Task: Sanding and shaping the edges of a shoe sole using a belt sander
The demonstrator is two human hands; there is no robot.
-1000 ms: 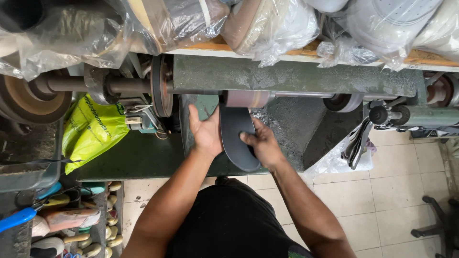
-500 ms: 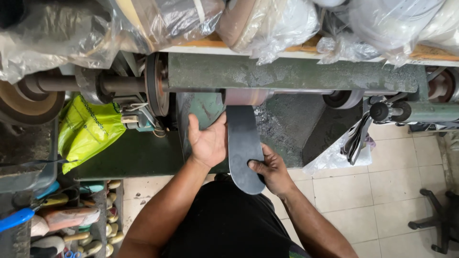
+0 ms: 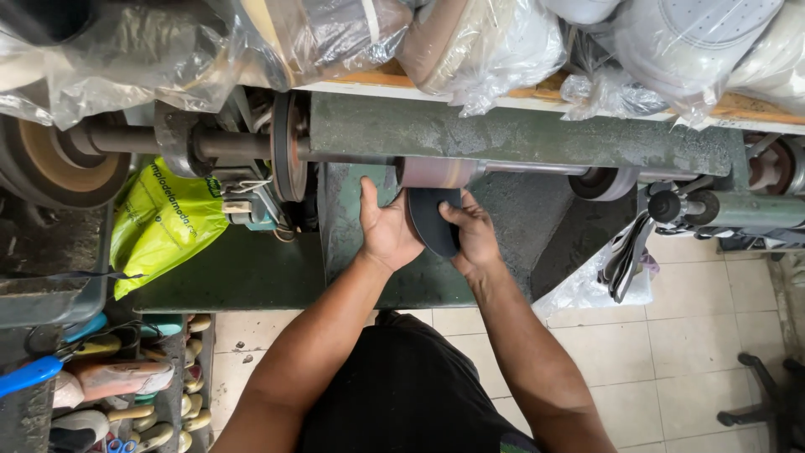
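Observation:
A dark shoe sole is held between both my hands, its far end pressed up against the brown sanding drum of a green grinding machine. My left hand grips the sole's left edge, fingers pointing up toward the drum. On the sole's right edge and near end, my right hand is wrapped. Most of the sole is hidden by my hands.
A long shaft with a disc wheel and a big wheel runs left. A yellow-green bag hangs at left. Plastic-wrapped items fill the shelf above. Shoe lasts lie lower left. A chair base stands on the tiled floor at right.
Half a second ago the sole was drawn back toward me and showed its full length. Both hands have pushed it up against the drum, so less of it shows.

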